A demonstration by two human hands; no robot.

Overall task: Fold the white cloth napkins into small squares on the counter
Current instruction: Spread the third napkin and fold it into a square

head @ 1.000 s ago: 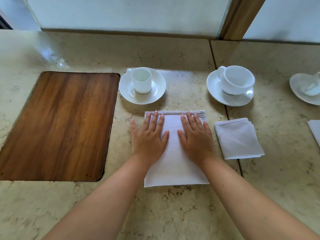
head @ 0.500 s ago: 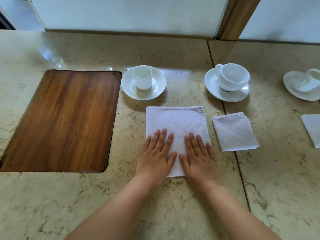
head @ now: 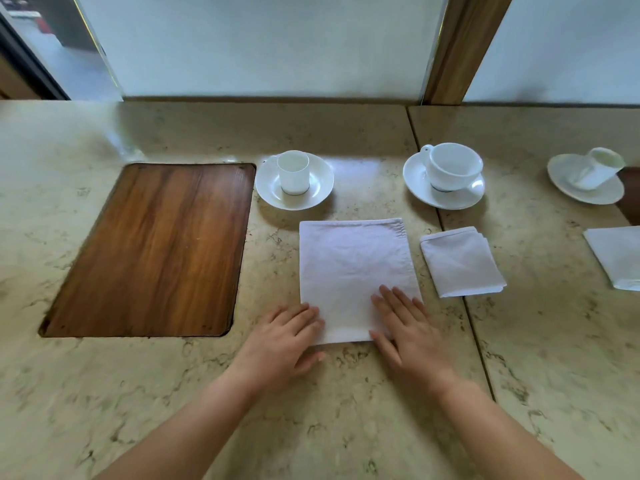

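Half-folded napkin (head: 353,275) lay flat on desk (head: 346,410), just in front of small cup's saucer (head: 313,195). Left hand (head: 282,344) and right hand (head: 410,332) rested open-palmed on its near corners, grip closed on nothing. Cloth probably light, limp; best pinched at near corners.

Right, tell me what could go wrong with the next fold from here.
1. The napkin shows creases across its middle; folding now would probably lock them in.
2. The left hand touches only the near left corner while the right hand lies flat on the near right, so the fold may go askew.
3. The small cup on its saucer stands just beyond the far edge; a forward sweep of cloth or hand might knock it.
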